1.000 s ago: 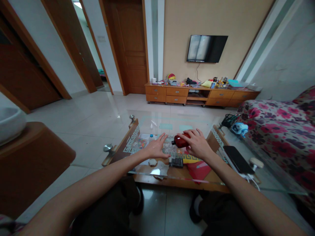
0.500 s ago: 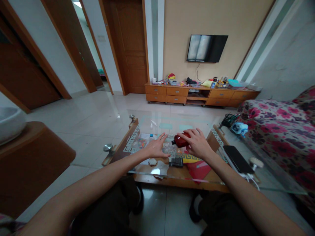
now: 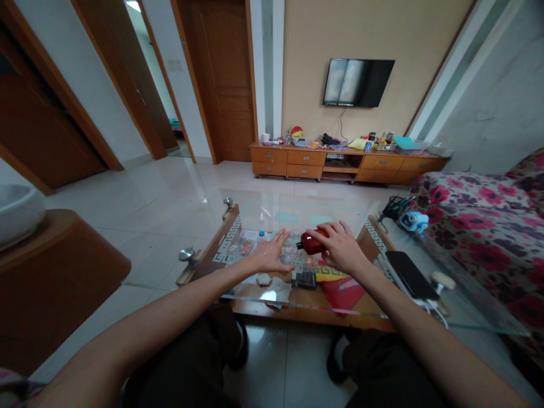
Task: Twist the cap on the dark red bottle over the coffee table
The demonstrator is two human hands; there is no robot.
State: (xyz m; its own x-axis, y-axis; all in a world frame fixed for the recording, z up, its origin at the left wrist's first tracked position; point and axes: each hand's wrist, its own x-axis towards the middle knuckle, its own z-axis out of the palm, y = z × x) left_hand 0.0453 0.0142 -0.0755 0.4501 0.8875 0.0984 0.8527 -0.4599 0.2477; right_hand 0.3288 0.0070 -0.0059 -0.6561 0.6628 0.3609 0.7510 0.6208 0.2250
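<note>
In my right hand (image 3: 340, 249) is a dark red bottle (image 3: 313, 242), lying on its side in the air with its black neck pointing left. My fingers wrap over its base end. Just left of the bottle's neck, my left hand (image 3: 272, 255) is stretched out with thumb and fingers apart, holding nothing. Both hands are above the glass-topped table (image 3: 250, 300). Small clear items show between and below them, too indistinct to name. A dark rectangular object (image 3: 304, 280) lies beneath, nearer to me.
A phone (image 3: 411, 275) with white cables (image 3: 437, 314) rests on the table's right side. Behind it are a blue toy-like object (image 3: 414, 222) and a black pen holder (image 3: 393, 207). A red packet (image 3: 343, 294) and a blue-capped bottle (image 3: 260, 238) show at the table. A flowered sofa (image 3: 480, 198) stands right.
</note>
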